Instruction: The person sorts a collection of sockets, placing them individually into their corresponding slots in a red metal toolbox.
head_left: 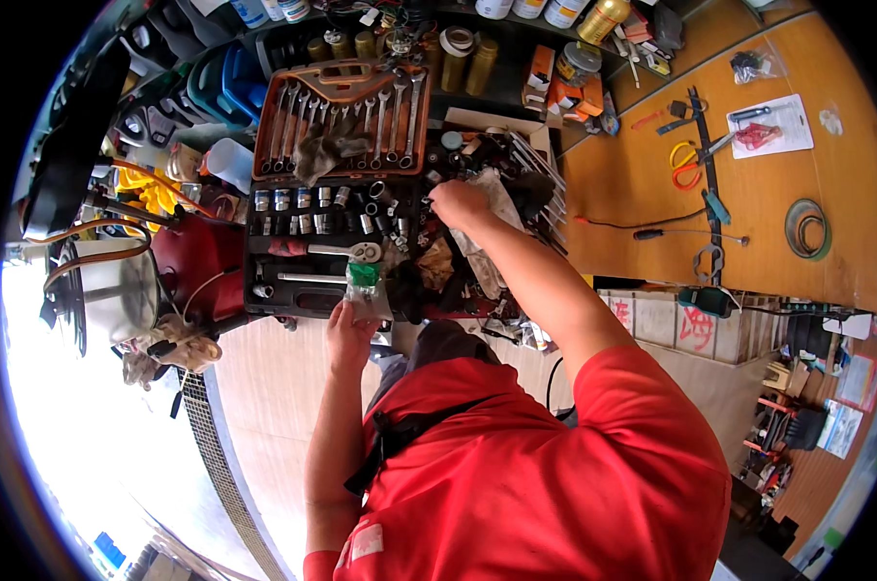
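Observation:
My left hand (350, 338) holds a small clear plastic bag (369, 301) with a green label at the near edge of an open socket set case (329, 279). The bag partly covers an extension bar (311, 277). Just above it in the case lies a ratchet wrench (336, 250) with a red handle, below rows of chrome sockets (304, 197). My right hand (460, 205) reaches into a heap of loose parts right of the case, beside a stained cloth (498, 203). Its fingertips are hard to make out, so whether they grip anything is unclear.
The upright case lid holds several combination wrenches (384, 120) and a dirty glove (329, 152). Long metal rods (543, 171) lie right of the heap. A red tank (198, 254) stands at left. Scissors (685, 165) hang on the wooden board (627, 189) at right.

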